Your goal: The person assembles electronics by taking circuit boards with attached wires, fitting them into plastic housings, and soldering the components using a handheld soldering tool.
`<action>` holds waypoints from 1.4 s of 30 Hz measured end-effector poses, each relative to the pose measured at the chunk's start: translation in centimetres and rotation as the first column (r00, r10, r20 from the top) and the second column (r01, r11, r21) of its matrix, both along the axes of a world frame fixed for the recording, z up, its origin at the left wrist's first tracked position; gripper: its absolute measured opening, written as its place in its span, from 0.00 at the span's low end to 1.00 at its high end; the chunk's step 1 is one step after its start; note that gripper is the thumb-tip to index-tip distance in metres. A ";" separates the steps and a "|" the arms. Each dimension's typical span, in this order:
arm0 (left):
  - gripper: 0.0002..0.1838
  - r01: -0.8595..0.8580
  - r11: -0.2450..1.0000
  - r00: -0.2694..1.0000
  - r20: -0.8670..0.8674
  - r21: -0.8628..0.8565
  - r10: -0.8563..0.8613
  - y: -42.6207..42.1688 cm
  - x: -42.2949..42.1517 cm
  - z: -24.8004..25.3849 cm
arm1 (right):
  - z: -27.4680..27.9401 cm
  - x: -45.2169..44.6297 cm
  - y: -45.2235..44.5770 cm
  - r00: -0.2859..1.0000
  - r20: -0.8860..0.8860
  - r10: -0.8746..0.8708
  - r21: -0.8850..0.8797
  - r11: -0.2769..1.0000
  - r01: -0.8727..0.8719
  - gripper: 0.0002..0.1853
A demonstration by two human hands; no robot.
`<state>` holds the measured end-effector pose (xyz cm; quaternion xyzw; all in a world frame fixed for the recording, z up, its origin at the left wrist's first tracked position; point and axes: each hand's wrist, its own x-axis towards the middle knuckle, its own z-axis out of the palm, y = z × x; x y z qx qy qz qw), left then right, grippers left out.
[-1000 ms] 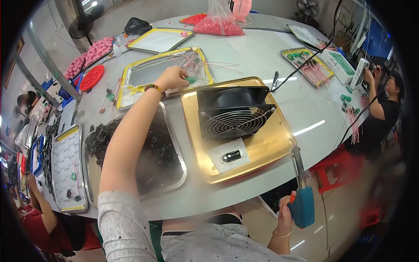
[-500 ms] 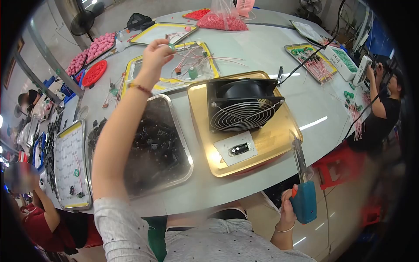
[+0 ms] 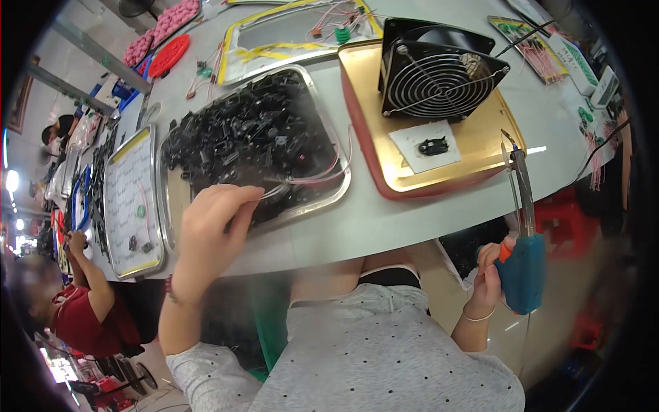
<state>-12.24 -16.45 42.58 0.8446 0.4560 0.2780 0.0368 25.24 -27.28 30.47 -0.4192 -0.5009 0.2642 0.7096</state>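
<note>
The thumb and forefinger of the left hand [image 3: 213,230] are pinched together on thin pinkish and white wires [image 3: 316,180], which trail away to the right of those fingertips, over the near part of a metal tray [image 3: 177,206]. Just beyond the left fingers, that tray holds a heap of small black plastic parts [image 3: 254,130]. The right hand [image 3: 489,275] has its fingers wrapped around the teal grip of a soldering gun [image 3: 523,275], whose metal nozzle points up and away from them. Ahead and to the left of the right fingers, a gold tray [image 3: 473,144] on the desk [image 3: 371,220] carries a black axial fan [image 3: 439,82] and a white card [image 3: 405,141] with a small black component [image 3: 434,145] on it. Left of the left fingers lies a paper-lined tray [image 3: 127,199]; well beyond them is a yellow-edged tray [image 3: 264,38] with a green coil-like piece [image 3: 342,34] near its right side.
</note>
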 end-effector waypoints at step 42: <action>0.37 0.668 0.740 -0.064 0.984 -0.081 0.165 -1.1 4.3 -2.2 | 0.2 -0.6 -1.0 0.996 0.087 -0.018 -0.070 0.997 0.024 0.27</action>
